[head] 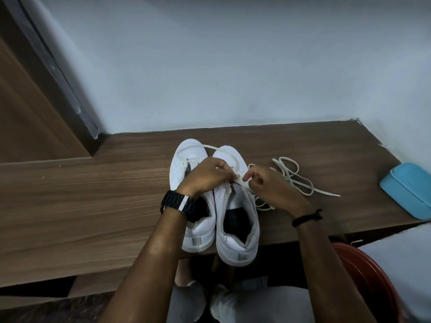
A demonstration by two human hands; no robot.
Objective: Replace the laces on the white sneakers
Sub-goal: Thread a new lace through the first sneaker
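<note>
We see both hands over the right sneaker: left hand and right hand each pinching its lace; a loose lace lies beside.

A: Is any text, label, brand or number showing legibly on the pair of white leather sneakers?

B: None is reading clearly. The uppers are showing no legible marking.

A: And the light-blue plastic box lying at the right edge?

B: Its lid is showing no readable print either.
</note>
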